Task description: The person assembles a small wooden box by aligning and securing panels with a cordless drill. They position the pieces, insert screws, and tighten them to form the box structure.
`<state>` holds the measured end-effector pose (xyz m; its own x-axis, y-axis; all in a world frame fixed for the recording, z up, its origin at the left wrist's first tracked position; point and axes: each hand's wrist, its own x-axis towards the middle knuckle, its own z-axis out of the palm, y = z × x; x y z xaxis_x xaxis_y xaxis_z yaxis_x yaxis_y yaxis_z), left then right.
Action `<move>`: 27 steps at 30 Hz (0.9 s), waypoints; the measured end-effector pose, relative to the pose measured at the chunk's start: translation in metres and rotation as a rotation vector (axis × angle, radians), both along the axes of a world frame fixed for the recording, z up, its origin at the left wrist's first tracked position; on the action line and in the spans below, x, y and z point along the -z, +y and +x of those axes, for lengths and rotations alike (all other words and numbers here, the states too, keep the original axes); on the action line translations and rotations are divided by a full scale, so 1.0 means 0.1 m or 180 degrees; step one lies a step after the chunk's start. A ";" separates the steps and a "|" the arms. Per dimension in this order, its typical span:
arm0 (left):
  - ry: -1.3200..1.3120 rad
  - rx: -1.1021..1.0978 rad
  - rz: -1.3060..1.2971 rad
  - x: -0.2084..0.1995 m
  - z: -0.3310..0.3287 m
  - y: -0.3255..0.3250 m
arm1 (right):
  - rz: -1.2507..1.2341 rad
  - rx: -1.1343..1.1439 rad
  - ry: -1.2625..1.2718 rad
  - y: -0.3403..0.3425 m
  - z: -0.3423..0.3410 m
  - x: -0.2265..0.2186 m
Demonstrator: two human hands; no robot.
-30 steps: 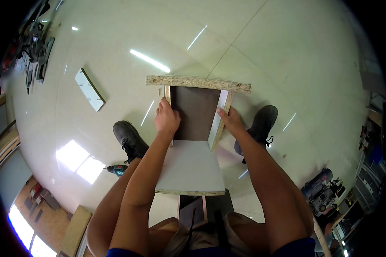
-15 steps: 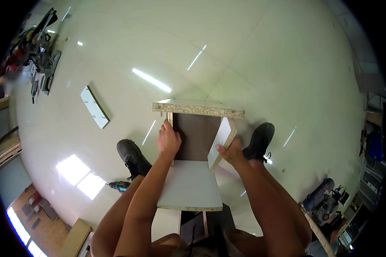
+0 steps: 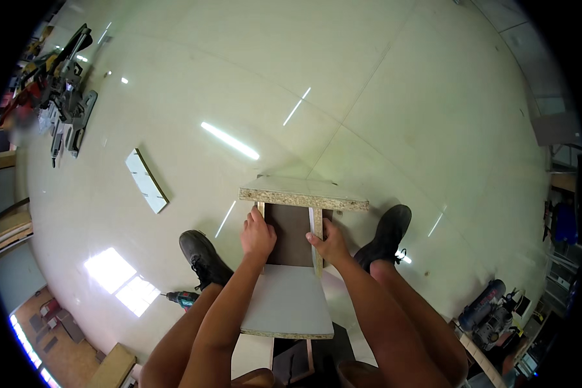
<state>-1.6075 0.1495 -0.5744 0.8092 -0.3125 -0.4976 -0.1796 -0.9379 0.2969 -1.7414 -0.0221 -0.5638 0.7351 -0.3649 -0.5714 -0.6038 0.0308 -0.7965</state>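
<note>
Between my feet stands a small box-like assembly of chipboard panels. A thick white chipboard board (image 3: 304, 198) with a raw edge crosses its far end. A dark brown panel (image 3: 288, 226) lies between the sides, and a white panel (image 3: 288, 301) is at the near end. My left hand (image 3: 258, 237) is closed over the narrow left side panel (image 3: 260, 207). My right hand (image 3: 330, 243) grips the right side panel (image 3: 318, 223), thumb inside and fingers outside; that panel stands roughly parallel to the left one, its far end against or close to the thick board.
A loose white board strip (image 3: 147, 182) lies on the floor at the left. A cordless drill (image 3: 183, 298) is beside my left shoe (image 3: 204, 257). A saw-like machine (image 3: 71, 103) stands far left, and a compressor-like machine (image 3: 488, 307) is at the right.
The right side panel has swung from a slant to nearly straight, and my right hand moved inward with it. My left hand keeps its hold. The whole view has shifted slightly.
</note>
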 end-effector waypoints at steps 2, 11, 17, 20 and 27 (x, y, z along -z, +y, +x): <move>0.0027 -0.0021 0.0028 -0.01 0.00 -0.01 | 0.0061 -0.0082 0.0139 0.01 0.05 0.07; 0.0086 -0.0022 -0.0170 0.04 0.02 0.04 | -0.0191 -0.0080 0.0651 -0.09 0.08 0.19; -0.0030 0.0065 -0.0294 0.05 -0.01 0.06 | -0.0087 0.0200 0.0604 -0.08 0.02 0.23; 0.0064 0.0053 -0.0282 0.07 0.01 0.06 | -0.0123 0.0319 0.0616 -0.07 0.01 0.30; 0.0038 0.0144 -0.0223 0.05 0.01 0.05 | -0.0257 0.0330 0.0820 -0.09 0.01 0.35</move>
